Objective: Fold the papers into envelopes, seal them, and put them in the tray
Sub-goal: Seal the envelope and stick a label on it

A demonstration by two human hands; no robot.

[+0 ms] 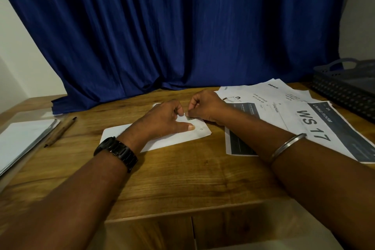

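While left hand (162,118) thumb pins envelope (174,140) flat, it and right hand (207,105) pinch sticker (190,117) for sealing; tray (345,91) at 2 o'clock

Both hands work at a white envelope on the wooden table.

The left hand (166,116) and right hand (205,105) pinch the flap of the envelope (170,138); printed papers (288,107) lie beside it.

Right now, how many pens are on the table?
2. Both pens lie side by side at the left of the table, next to the paper stack. More may hide under papers.
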